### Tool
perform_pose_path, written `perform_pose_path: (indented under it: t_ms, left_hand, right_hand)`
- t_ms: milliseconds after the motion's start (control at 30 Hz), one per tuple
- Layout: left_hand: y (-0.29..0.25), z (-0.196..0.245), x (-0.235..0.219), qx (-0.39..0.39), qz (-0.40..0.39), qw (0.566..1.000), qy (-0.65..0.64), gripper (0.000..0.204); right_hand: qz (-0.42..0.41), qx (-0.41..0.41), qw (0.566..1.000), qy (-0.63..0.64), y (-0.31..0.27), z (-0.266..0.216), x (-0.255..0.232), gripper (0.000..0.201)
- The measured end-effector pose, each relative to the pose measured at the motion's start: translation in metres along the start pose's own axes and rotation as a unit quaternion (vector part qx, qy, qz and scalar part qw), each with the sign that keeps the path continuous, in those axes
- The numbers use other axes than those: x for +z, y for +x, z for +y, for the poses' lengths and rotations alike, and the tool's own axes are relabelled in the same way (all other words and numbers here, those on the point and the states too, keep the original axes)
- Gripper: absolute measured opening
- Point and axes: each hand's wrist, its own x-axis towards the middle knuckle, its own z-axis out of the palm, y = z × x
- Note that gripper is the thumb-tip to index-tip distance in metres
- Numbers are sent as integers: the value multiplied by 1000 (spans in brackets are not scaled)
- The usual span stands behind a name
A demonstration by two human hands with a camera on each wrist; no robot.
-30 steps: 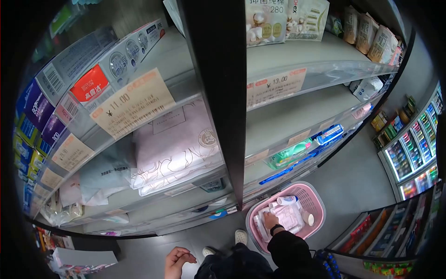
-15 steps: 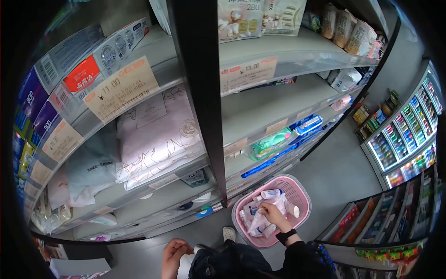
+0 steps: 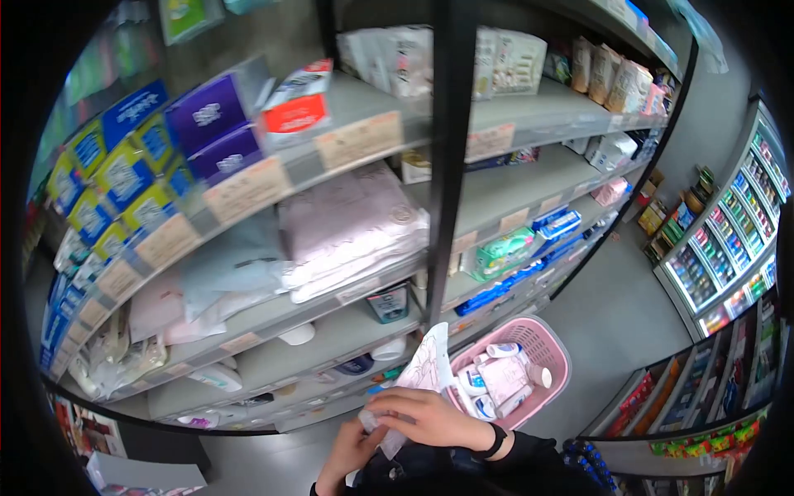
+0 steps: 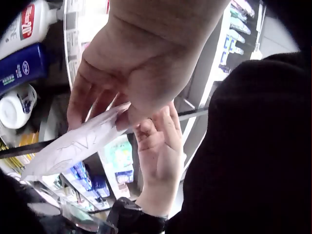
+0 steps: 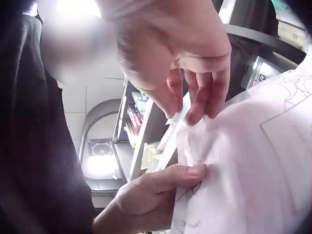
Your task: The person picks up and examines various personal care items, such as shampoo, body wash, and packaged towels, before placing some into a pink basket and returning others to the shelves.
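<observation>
A pale pink soft package (image 3: 429, 362) with a thin line drawing is held up in front of my body, just left of the basket. My left hand (image 3: 351, 450) grips it, with the thumb (image 5: 187, 174) pressed flat on its face in the right wrist view. At the package's near end, my right hand (image 3: 434, 420) pinches the edge between thumb and fingertips. The left wrist view shows the package (image 4: 73, 146) edge-on below my left palm. Similar pink packages (image 3: 347, 223) lie stacked on the shelf.
A pink basket (image 3: 556, 355) stands on the floor to the right, holding white tubes, a cup-like container (image 3: 541, 377) and another pink package (image 3: 506, 376). Shelves of boxes and bags curve ahead, split by a black post (image 3: 451, 165). A low rack (image 3: 686, 397) stands at the right.
My right hand has lifted a pink package out of the basket and brought it left to my left hand, which now holds it too. The head view has shifted.
</observation>
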Motion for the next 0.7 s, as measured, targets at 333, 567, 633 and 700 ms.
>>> perform_pose_path:
  t_ms: [333, 567, 633, 700]
  left_hand:
    - [-80, 14, -50, 38, 104, 956, -272, 60]
    - [-71, 7, -63, 46, -70, 976, -199, 70]
    - [-66, 5, -63, 35, -118, 963, -238, 77]
    - [-58, 12, -61, 69, -150, 950, -264, 77]
  right_hand:
    - [-129, -81, 981, -119, -4, -55, 47, 50]
    - [-65, 9, 975, -213, -17, -81, 72, 52]
    - [-56, 48, 974, -213, -25, -85, 71, 45]
    - [-17, 44, 972, -231, -31, -87, 71, 43]
